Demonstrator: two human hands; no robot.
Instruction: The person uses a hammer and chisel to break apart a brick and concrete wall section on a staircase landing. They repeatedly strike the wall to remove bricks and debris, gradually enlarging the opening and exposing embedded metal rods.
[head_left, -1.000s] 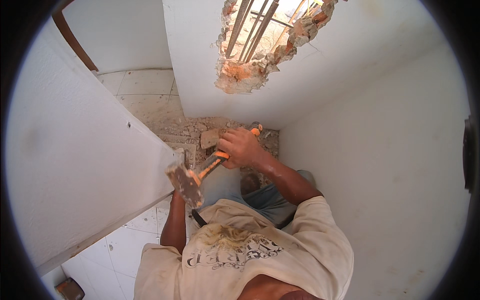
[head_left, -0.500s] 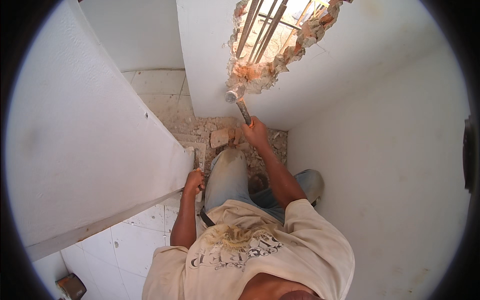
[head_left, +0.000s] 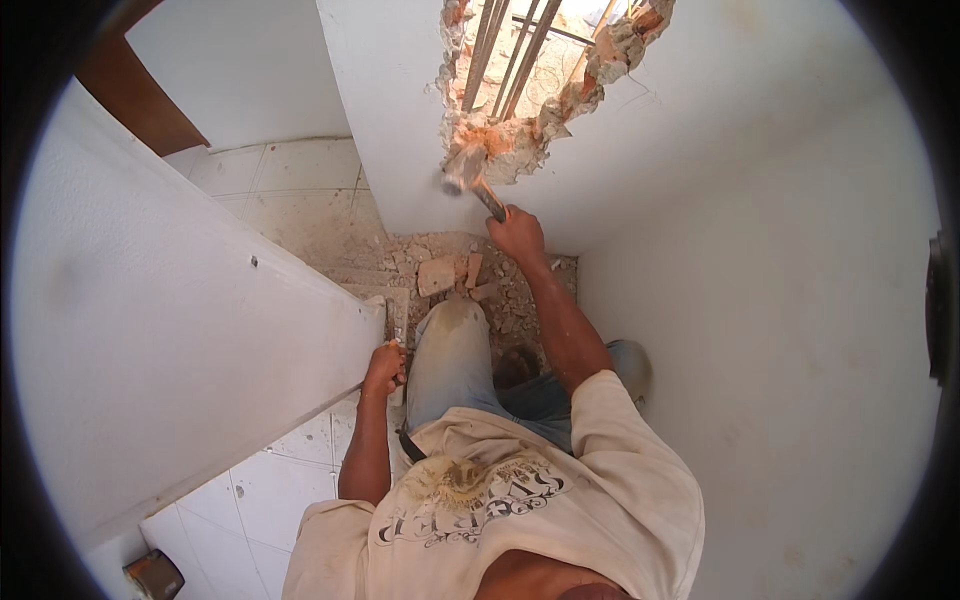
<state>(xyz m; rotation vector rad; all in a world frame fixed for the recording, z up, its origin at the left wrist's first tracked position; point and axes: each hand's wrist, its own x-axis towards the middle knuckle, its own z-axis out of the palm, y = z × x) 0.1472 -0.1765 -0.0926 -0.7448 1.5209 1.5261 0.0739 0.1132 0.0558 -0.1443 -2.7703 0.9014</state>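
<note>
My right hand is wrapped round the handle of a hammer, arm stretched forward. The blurred hammer head is at the lower edge of a ragged hole broken through the white wall. Whether it touches the broken masonry I cannot tell. Inside the hole, rusty steel bars run lengthwise with a thinner bar across. My left hand is closed, low beside the end of a white door-like panel. What its fingers hold, if anything, I cannot make out.
Rubble and brick pieces cover the floor between my bent knees and the wall. A plain white wall stands close on my right. White floor tiles lie at left, with a dark brown box-like object at the lower left.
The hammer head looks blurred and slightly higher and farther left in the picture. The view has shifted a little, showing more brown at the upper left. My left hand stays beside the panel.
</note>
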